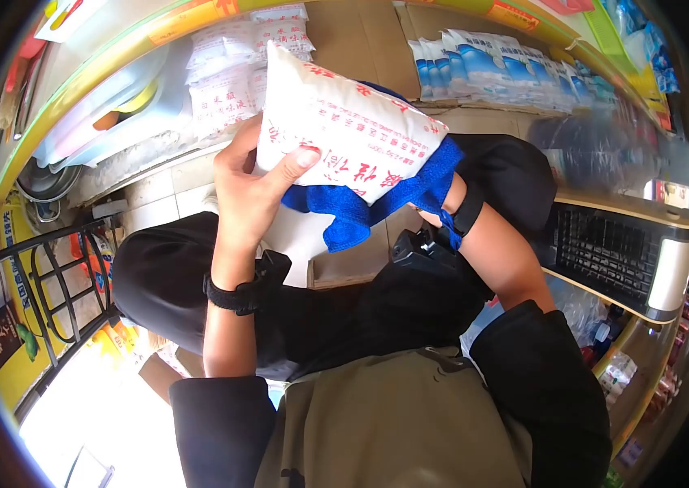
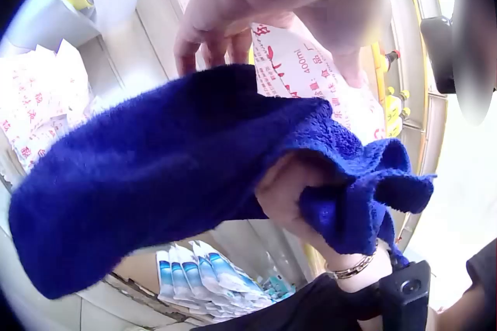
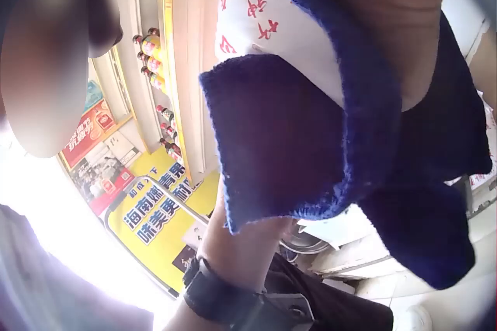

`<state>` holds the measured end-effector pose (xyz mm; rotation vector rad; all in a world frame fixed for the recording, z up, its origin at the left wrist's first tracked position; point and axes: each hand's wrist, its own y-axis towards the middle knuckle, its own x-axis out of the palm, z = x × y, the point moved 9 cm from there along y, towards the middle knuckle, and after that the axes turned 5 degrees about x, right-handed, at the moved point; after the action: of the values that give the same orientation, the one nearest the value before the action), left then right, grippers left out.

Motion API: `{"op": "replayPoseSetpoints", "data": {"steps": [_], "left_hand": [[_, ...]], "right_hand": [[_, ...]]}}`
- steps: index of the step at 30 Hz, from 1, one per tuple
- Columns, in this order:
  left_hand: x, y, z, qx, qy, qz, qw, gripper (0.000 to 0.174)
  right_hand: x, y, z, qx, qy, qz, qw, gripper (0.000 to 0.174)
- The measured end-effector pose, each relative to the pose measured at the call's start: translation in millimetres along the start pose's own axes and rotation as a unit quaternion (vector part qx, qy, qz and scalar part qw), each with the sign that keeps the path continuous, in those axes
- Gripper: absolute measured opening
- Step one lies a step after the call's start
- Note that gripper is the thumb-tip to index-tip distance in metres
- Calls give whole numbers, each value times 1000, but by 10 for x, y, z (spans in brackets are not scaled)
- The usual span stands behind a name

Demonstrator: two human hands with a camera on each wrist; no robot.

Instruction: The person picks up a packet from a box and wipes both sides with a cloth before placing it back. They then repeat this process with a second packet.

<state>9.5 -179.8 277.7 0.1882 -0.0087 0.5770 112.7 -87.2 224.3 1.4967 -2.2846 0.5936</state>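
Observation:
A plump white seasoning pouch [image 1: 344, 122] with red printing is held up in front of the person, tilted. My left hand [image 1: 251, 183] grips its left edge, the thumb lying across the printed face and the fingers behind. Under and behind the pouch my right hand [image 2: 291, 195] holds a blue towel [image 1: 353, 207], whose folds partly wrap that hand. In the head view the right hand is mostly hidden by pouch and towel. Long ends of the towel [image 3: 283, 141] hang down in the right wrist view.
Similar pouches [image 1: 226, 98] are piled on the low shelf ahead, with blue-and-white packets [image 1: 507, 69] to the right. A black metal rack [image 1: 60, 285] stands on the left. On the right is a heater-like appliance with a black grille [image 1: 601, 252].

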Motion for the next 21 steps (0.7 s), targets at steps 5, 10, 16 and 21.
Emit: {"op": "replayPoseSetpoints", "data": {"steps": [5,10,16,21], "left_hand": [[-99,-76,-176,-21,-19,37,999,34],[-179,-97,-177,43,-48,66,996,30],[-467,-132,-502,3,-146,124,981,27],[-439,-46,-228,36,-57,117,991,29]], "right_hand": [[-31,-113,224,93,213,-12,973,60],[97,-47,-96,-49,-112,-64,990,58],[392,-84,-484,-232,-462,-53,854,53],[517,-218,-869,-240,-500,-44,831,54]]}}
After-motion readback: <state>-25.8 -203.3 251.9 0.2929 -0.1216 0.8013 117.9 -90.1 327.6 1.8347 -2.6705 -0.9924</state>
